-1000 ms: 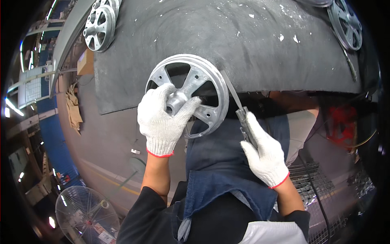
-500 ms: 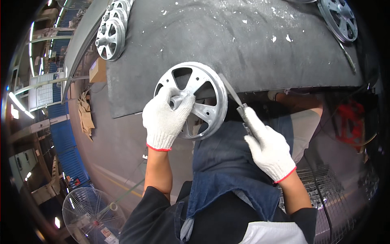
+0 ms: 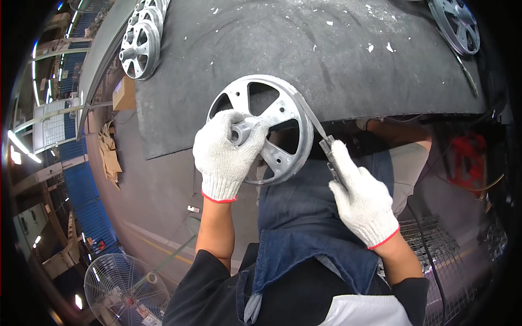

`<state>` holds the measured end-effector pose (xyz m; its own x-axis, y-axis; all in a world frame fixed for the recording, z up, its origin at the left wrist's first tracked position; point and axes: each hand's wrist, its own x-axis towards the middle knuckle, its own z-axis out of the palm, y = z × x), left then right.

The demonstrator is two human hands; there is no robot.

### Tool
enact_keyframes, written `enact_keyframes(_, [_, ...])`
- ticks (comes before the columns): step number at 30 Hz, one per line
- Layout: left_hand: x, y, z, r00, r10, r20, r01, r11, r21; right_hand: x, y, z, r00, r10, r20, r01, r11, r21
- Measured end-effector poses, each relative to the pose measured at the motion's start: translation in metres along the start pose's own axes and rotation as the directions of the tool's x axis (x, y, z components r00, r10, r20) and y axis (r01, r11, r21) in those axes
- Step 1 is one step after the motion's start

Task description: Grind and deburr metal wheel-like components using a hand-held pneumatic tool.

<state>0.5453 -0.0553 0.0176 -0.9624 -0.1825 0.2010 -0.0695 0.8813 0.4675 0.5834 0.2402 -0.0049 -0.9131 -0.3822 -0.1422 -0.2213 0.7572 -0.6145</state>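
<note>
A grey metal spoked wheel [image 3: 282, 112] with a protruding hub is held up at the table's near edge. My gloved left hand [image 3: 225, 155] is closed round the hub, its thumb and fingers on either side. My gloved right hand [image 3: 363, 202] is wrapped round the grey handle of a narrow-bladed metal hand tool [image 3: 314, 118], index finger stretched along the handle. The blade lies against the right side of the wheel's rim, pointing up and left. Whether it is a file or a scraper I cannot make out.
The dark table [image 3: 217, 65] carries scattered pale flakes. More wheels [image 3: 142, 50] stand in a row at far left; another wheel [image 3: 455, 24] lies at far right by a thin rod [image 3: 466, 75]. A cardboard box [image 3: 124, 93], a fan [image 3: 128, 293] and a wire basket [image 3: 435, 239] are around me.
The wheel has turned slightly clockwise and shifted a little right with my left hand. The blade now lies closer along the rim. My right hand has barely moved.
</note>
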Motion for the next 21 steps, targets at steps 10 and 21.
enact_keyframes(10, [0.002, 0.000, 0.000, 0.999, 0.014, 0.042, -0.015, 1.000, 0.019, 0.014, 0.015, 0.024, 0.977, -0.146, -0.157, 0.198, 0.895, 0.400])
enact_keyframes(21, [0.002, -0.003, 0.003, 0.999, 0.038, 0.004, -0.038, 0.999, 0.007, 0.005, 0.006, 0.002, 1.000, -0.030, 0.009, 0.027, 0.965, 0.259])
